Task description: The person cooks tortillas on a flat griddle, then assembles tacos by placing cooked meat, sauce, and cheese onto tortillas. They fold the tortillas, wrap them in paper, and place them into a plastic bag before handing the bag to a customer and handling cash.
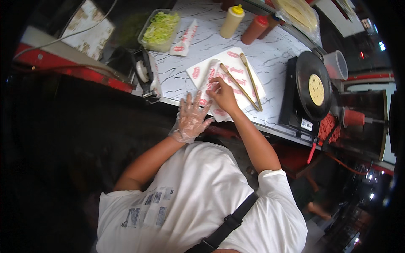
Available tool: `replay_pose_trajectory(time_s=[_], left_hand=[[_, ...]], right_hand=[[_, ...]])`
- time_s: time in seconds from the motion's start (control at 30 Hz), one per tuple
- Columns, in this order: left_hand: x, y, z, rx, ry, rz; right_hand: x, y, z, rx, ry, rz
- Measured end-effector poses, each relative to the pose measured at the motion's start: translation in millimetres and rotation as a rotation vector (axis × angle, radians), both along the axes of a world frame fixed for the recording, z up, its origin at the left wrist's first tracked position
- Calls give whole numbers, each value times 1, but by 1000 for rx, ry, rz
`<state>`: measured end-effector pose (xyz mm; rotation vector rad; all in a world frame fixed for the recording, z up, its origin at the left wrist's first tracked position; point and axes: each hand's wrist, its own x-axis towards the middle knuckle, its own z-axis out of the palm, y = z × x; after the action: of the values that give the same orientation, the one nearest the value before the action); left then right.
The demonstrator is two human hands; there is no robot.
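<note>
While the gloved left hand [190, 119] lies flat, fingers spread, the bare right hand [222, 95] pinches the paper-wrapped roll [212, 75], frame centre: prob. light, soft, crushable; best held w/ fingers round mid-body.

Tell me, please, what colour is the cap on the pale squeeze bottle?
Yellow: the cap tops the pale squeeze bottle, seen in the head view.
</note>
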<state>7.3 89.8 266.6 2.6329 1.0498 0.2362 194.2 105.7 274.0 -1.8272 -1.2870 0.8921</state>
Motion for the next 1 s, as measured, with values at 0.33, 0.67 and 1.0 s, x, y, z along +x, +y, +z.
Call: replay_pose_trajectory(time_s=[0.33, 0.67, 1.0], left_hand=[[-13, 9, -39, 88, -194, -122], [-10, 12, -40, 13, -184, -56], [-12, 9, -46, 41, -178, -61]], right_hand=[[-130, 72, 27, -33, 4, 463], [-181, 43, 17, 131, 350, 51], [-152, 33, -11, 47, -265, -9]])
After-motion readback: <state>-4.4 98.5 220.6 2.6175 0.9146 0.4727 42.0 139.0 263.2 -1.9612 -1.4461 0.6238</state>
